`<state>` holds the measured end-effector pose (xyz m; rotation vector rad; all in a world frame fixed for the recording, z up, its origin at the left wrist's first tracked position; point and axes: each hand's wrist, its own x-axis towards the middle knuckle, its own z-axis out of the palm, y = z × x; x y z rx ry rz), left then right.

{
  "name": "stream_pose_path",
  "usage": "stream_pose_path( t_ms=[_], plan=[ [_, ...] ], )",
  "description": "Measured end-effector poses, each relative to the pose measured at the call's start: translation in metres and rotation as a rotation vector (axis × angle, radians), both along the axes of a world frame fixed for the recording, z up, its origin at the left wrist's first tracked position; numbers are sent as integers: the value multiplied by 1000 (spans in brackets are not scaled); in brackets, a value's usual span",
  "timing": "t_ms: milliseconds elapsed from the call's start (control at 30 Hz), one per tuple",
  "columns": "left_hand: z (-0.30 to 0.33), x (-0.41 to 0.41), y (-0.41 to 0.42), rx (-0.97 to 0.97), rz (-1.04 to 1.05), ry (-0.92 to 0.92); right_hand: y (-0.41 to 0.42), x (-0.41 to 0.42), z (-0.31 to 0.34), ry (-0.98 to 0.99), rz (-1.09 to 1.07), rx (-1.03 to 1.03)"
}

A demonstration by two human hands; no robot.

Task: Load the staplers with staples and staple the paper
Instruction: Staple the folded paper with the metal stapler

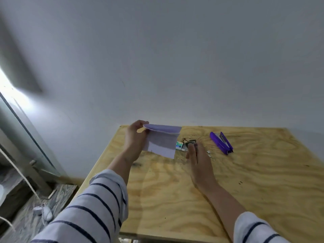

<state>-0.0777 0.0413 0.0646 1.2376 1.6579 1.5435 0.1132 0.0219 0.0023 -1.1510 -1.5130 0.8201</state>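
Light plywood table point(245, 190) against a plain white wall point(175, 58). Left hand point(135, 137) holds a folded sheet of pale lilac paper point(162, 142) by its left edge, thumb and fingers pinched on it, sheet lifted above the table's far left part, top flap curling over. Right hand point(198, 160) reaches forward over the table centre, fingers extended and fairly close together, palm facing left; it sits just over a small dark metal stapler point(190, 142), fingertips at or touching it, contact not clear, grip cannot tell. Small white-and-teal staple box point(179, 145) lies on the table just right of the paper's lower corner, beside the dark stapler. Purple plastic stapler point(221, 142) lies opened out flat on the table, well right of the hand, untouched. A few small silvery staple bits point(209, 152) scattered between right hand and purple stapler. Both arms wear white sleeves with dark navy stripes point(98, 207). Left of the table, patterned grey floor point(57, 195) with a white cable point(22, 178) across it.
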Motion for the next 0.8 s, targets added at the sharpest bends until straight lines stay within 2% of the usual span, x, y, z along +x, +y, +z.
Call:
stream_pose_path(
  t_ms=[100, 200, 333, 400, 500, 633, 700, 800],
  plan=[
    [-1, 15, -14, 5, 4, -51, -2, 6, 17, 285, 12, -176],
    [0, 30, -27, 14, -28, -141, 2, 15, 34, 391, 76, -288],
    [1, 46, -37, 87, -78, -128, 6, 27, 46, 157, 236, -325],
    [6, 51, -41, 68, -148, -162, 5, 33, 46, 208, 252, -363],
    [16, 56, -47, -124, -320, -280, 4, 41, 49, 323, 177, -387],
    [12, 54, -50, -269, -460, -223, 7, 42, 53, 151, -8, -277],
    [8, 55, -49, -286, -442, -163, 7, 40, 53, 58, -41, -192],
    [3, 53, -47, -185, -296, -118, -1, 39, 51, -91, -53, -33]
  ],
)
